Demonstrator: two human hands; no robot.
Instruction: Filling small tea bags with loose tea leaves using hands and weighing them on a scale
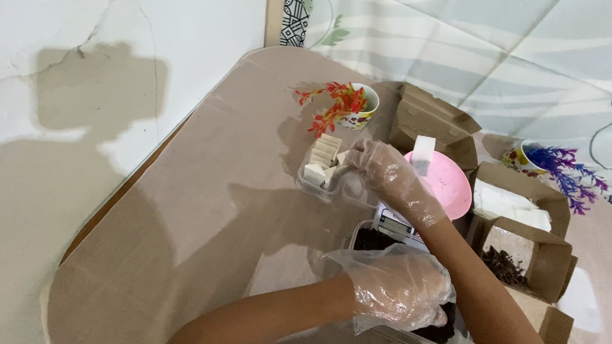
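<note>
Surface (203,209) is covered w/ beige cloth. Pink bowl (448,184) sits mid-surface. Left of bowl, clear tray (319,182) is reached by right hand (387,171), fingers pinched on white cube (342,158). Below bowl, left hand (400,287), fingers curled, rests in dark-soil tub (375,237).

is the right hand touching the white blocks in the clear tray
Touching: the head view shows the gloved right hand with its fingertips on a white block at the clear tray.
</note>
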